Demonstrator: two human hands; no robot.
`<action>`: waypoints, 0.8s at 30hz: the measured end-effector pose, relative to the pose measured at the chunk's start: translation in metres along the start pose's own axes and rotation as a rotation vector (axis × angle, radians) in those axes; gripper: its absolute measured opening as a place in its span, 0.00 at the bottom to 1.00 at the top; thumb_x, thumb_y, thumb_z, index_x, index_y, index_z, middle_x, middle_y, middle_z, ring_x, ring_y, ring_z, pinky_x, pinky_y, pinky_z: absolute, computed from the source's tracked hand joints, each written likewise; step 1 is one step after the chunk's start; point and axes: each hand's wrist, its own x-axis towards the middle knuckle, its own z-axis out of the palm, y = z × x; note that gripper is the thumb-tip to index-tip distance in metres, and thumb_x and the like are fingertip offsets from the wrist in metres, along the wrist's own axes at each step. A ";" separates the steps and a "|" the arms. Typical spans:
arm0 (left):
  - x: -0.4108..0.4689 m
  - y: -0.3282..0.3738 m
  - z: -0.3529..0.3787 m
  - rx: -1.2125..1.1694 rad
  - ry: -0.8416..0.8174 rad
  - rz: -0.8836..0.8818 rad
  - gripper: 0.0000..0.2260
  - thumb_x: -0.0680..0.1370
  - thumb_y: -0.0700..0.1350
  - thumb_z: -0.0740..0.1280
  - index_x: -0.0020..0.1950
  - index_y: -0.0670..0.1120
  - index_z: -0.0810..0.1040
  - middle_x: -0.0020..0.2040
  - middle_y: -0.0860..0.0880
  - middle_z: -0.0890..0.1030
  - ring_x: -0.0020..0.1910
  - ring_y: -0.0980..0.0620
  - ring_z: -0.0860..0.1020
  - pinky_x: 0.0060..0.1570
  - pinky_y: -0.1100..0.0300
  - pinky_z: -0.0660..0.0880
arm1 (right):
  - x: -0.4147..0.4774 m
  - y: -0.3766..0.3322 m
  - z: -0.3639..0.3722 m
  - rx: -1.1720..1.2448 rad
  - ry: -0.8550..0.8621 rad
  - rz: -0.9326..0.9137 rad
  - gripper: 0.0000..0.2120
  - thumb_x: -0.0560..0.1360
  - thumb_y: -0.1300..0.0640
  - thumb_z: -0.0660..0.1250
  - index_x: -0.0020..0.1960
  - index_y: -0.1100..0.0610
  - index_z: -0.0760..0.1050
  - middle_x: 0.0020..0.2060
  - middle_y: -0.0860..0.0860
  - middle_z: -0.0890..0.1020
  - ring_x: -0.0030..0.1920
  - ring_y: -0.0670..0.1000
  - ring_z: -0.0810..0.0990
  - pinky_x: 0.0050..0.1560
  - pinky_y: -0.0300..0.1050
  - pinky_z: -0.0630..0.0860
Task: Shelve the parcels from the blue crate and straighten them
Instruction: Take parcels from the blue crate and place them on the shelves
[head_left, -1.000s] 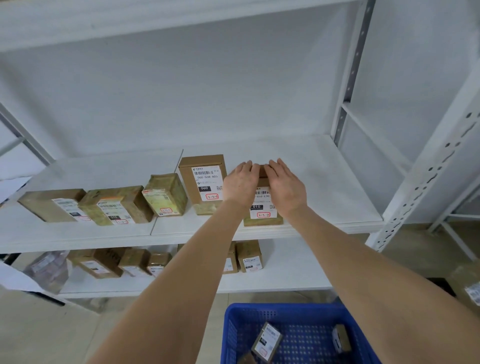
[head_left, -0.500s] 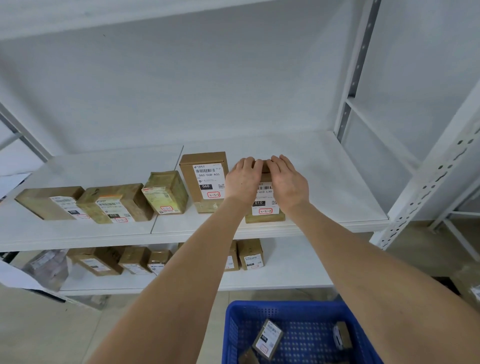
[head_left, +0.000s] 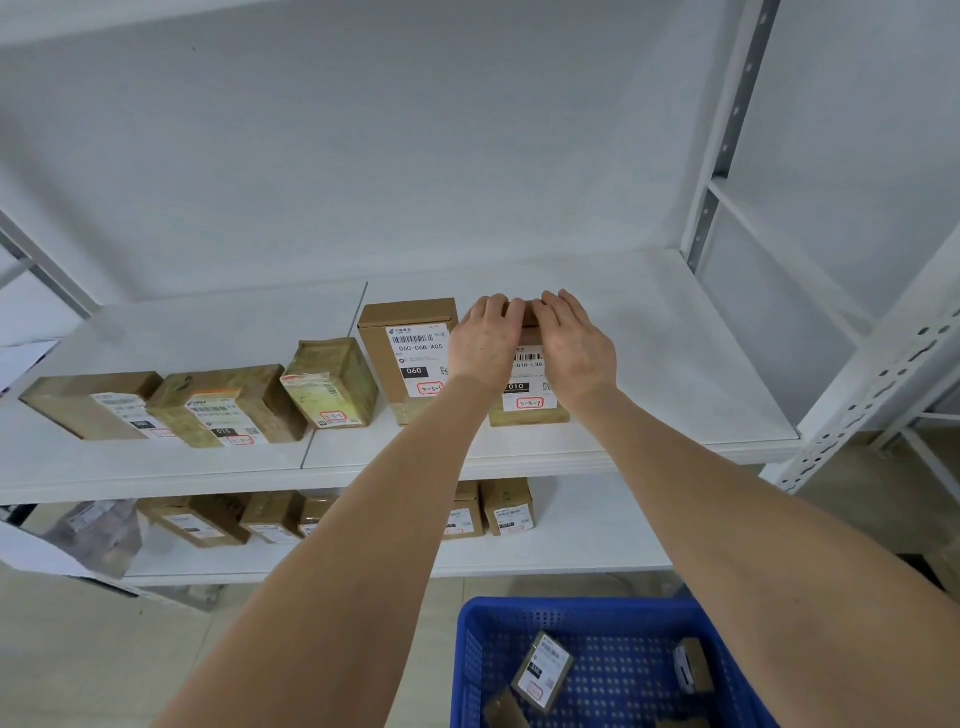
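Evidently the left hand (head_left: 485, 353) and right hand (head_left: 577, 356) are curling fingers over the top of the parcel (head_left: 525, 402) standing on the shelf (head_left: 675, 374); probably light, stiff cardboard, best gripped by its sides.

Parcel (head_left: 527, 411) under left hand (head_left: 485, 345) and right hand (head_left: 576, 349) pushed back on shelf (head_left: 685, 374); front edge, earlier proud of 060 box (head_left: 410, 353), now about level; both hands moved back too
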 end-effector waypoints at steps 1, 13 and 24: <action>0.001 -0.001 0.001 0.001 -0.004 -0.005 0.24 0.71 0.32 0.69 0.66 0.42 0.71 0.62 0.45 0.74 0.63 0.45 0.71 0.53 0.54 0.73 | 0.002 0.000 0.000 0.002 0.001 -0.001 0.26 0.79 0.64 0.61 0.75 0.56 0.59 0.76 0.49 0.60 0.77 0.50 0.52 0.60 0.46 0.72; -0.001 -0.008 -0.007 -0.005 -0.068 -0.024 0.27 0.75 0.32 0.64 0.72 0.44 0.63 0.72 0.46 0.64 0.73 0.49 0.62 0.61 0.56 0.70 | -0.001 -0.002 -0.004 -0.023 0.021 -0.036 0.27 0.78 0.63 0.61 0.76 0.57 0.58 0.76 0.52 0.58 0.77 0.55 0.51 0.72 0.47 0.55; -0.026 -0.001 -0.043 0.045 -0.173 -0.126 0.29 0.74 0.33 0.65 0.74 0.43 0.59 0.73 0.45 0.61 0.72 0.48 0.62 0.55 0.56 0.72 | -0.018 -0.012 -0.026 -0.103 0.018 -0.026 0.29 0.77 0.62 0.63 0.76 0.56 0.55 0.74 0.53 0.59 0.78 0.57 0.49 0.73 0.47 0.55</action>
